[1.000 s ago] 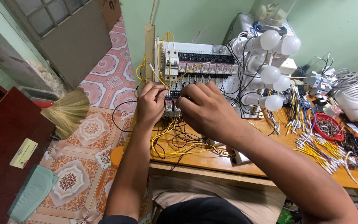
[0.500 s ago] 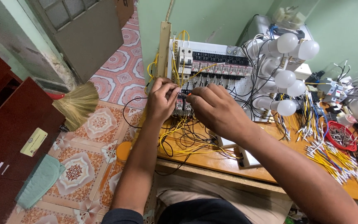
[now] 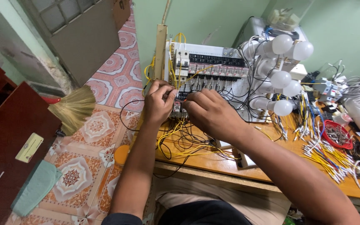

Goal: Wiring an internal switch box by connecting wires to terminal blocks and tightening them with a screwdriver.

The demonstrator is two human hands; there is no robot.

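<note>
Your left hand point(image 3: 158, 102) and your right hand point(image 3: 211, 112) meet at the low left part of a white board point(image 3: 213, 77) that stands up at the back of the desk. It has rows of black and grey switches. Thin yellow wires point(image 3: 184, 146) hang from it and lie in loops just under your hands. Your fingers pinch something small there; it is too small to tell.

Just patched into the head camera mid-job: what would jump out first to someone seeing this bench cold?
Dead centre, the left hand and right hand meet at the lower edge of an upright wiring panel, amid loose yellow wires. Right of the panel, a cluster of white bulbs stands out. Down on the patterned floor at left lies a straw broom.
</note>
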